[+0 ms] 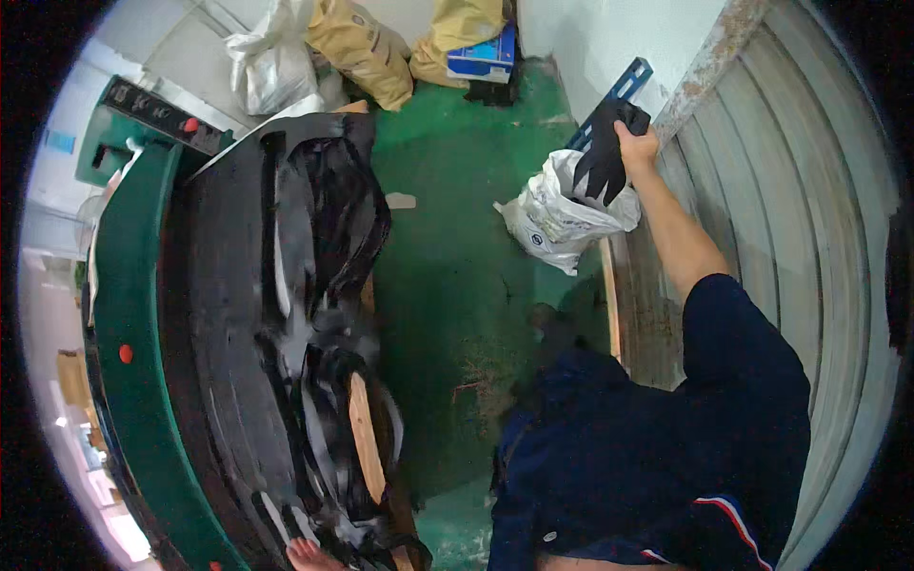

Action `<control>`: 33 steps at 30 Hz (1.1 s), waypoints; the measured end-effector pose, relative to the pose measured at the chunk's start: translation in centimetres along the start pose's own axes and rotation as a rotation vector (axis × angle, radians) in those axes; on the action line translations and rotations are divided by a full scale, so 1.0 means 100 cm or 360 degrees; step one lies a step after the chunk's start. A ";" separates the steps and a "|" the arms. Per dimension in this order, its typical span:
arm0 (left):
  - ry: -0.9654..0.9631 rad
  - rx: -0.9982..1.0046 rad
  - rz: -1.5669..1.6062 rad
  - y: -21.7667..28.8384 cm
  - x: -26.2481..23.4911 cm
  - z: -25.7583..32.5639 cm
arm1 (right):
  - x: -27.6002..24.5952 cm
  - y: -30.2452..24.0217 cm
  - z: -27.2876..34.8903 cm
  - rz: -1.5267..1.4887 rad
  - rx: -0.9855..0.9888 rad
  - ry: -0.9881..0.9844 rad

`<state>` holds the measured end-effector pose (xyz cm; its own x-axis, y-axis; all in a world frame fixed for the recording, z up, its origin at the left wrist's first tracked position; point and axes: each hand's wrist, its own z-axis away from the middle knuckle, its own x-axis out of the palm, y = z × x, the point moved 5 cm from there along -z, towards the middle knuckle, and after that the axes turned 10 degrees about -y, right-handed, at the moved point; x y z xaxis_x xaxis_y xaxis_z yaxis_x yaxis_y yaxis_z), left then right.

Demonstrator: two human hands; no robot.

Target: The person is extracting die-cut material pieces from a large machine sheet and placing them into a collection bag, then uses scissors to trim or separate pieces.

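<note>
Step in hand, by my judgement: handling one black cloth (600, 164) at the white sack (545, 221). My right hand (640, 147) is clamped on the cloth's upper end; the rest hangs at the sack's mouth (inside or in front, I cannot tell). The next move calls for a secure grip, clear of the rim. My left hand (312, 556) is at the black strips (338, 205); whether it grips, I cannot tell. Count: two hands, one blue box (483, 59), at least two yellow sacks (360, 49).
</note>
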<state>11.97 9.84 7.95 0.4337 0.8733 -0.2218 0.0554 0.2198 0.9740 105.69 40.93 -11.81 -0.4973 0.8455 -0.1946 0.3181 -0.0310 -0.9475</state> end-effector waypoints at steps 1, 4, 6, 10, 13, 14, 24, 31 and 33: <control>-0.0066 -0.0267 0.0036 -0.039 -0.037 -0.053 | 0.005 0.034 -0.006 0.0369 0.0190 0.0038; -0.0234 -0.0336 -0.0315 -0.045 -0.006 -0.071 | 0.014 0.090 -0.002 0.0531 0.0319 -0.0045; -0.0203 -0.0353 -0.0614 -0.018 0.056 -0.031 | 0.004 0.098 -0.001 0.0467 0.0548 0.0004; -0.0334 -0.0490 -0.0747 -0.002 0.044 -0.055 | 0.048 0.151 0.001 0.0621 0.0654 -0.0402; -0.0609 -0.0724 -0.0475 0.015 0.116 -0.019 | 0.088 0.174 0.018 0.0826 0.0322 -0.0844; -0.0559 -0.0688 -0.0445 0.007 0.096 -0.033 | 0.106 0.201 0.026 0.0684 0.0382 -0.1000; -0.0215 -0.0882 0.0302 -0.029 0.056 -0.068 | 0.169 0.156 -0.001 0.0355 0.0682 -0.1588; -0.0349 -0.0781 0.0646 -0.036 0.076 -0.060 | 0.269 -0.103 0.042 -0.0277 0.0139 -0.1517; -0.0348 -0.0871 0.0740 -0.044 0.078 -0.067 | 0.296 -0.203 0.103 -0.0456 -0.0007 -0.1638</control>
<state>9.06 18.61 1.58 0.4754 0.8351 0.2769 -0.6078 0.0841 0.7897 76.20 61.07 -0.99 -0.9955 -0.0357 -0.0873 0.0834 0.1009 -0.9914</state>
